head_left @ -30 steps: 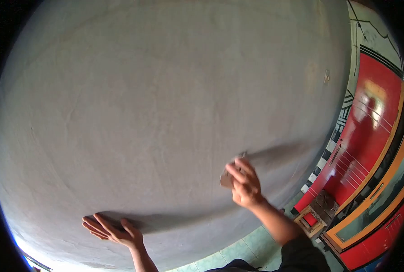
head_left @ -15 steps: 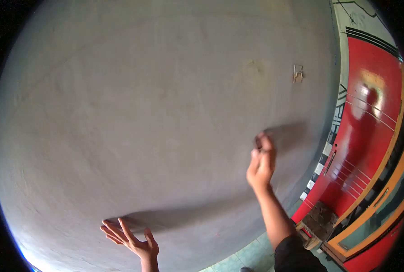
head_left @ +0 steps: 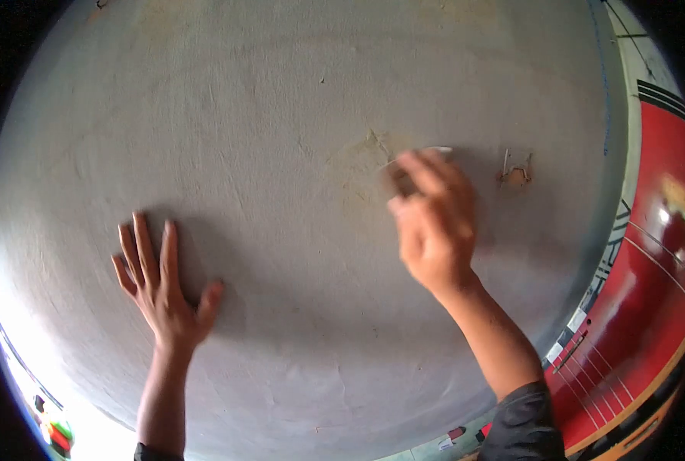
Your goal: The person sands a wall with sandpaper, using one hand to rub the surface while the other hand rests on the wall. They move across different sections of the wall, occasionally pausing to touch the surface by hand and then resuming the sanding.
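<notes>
A grey plastered wall (head_left: 281,115) fills most of the view. My left hand (head_left: 160,286) lies flat against it at the lower left, fingers spread and pointing up. My right hand (head_left: 433,220) is raised to the wall at centre right and presses a small flat piece, likely sandpaper (head_left: 404,175), onto a yellowish worn patch (head_left: 362,157). Most of the piece is hidden under my fingers. A chipped spot (head_left: 515,174) with bare material shows just right of my right hand.
A red door or panel (head_left: 657,261) with orange trim stands at the right edge beside a black-and-white patterned strip (head_left: 610,253). Bright daylight and small coloured shapes (head_left: 54,434) show at the lower left edge.
My right hand moved up the wall from lower right to the worn patch. My left hand shifted upward and now lies flat with fingers up. The view tilted higher up the wall.
</notes>
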A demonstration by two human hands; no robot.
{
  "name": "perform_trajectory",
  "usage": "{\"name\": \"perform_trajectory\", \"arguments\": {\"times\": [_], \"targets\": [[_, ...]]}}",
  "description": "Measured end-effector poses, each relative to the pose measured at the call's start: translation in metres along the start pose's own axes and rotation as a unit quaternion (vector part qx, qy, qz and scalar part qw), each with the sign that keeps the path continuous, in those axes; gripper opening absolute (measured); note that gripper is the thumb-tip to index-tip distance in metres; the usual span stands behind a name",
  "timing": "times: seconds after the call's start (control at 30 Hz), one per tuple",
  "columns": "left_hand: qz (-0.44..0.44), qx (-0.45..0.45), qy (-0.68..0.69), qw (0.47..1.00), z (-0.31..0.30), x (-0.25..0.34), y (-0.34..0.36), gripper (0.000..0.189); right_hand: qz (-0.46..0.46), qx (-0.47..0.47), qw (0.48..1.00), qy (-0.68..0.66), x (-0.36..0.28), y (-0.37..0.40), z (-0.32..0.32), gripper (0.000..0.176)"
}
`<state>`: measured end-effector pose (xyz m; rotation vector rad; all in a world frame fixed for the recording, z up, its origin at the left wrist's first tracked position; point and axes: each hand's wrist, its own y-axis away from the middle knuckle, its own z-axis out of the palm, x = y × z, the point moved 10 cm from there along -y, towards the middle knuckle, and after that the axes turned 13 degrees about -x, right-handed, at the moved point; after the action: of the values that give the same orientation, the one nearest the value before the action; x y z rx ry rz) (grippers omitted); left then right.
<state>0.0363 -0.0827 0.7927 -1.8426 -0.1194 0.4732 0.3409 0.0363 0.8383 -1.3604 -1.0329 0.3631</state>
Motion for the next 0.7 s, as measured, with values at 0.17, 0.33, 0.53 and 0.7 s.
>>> {"name": "perform_trajectory", "arguments": {"times": [0.17,0.33,0.53,0.7], "targets": [[-0.005,-0.006,-0.033,0.999,-0.005,-0.002,-0.047,0.087,-0.159,-0.044,0.986,0.005,0.001,-0.024,0.007,0.011],[-0.01,0.002,-0.004,1.0,0.002,0.001,-0.043,0.082,-0.146,-0.025,0.989,0.015,0.014,-0.04,0.004,0.014],[0.03,-0.047,-0.036,0.998,-0.004,-0.001,-0.054,0.089,-0.115,0.015,0.993,-0.007,0.038,-0.105,-0.003,0.007],[0.126,-0.158,-0.052,0.978,-0.008,-0.02,-0.059,0.091,-0.161,0.022,0.985,0.057,-0.026,-0.101,0.026,0.001]]}}
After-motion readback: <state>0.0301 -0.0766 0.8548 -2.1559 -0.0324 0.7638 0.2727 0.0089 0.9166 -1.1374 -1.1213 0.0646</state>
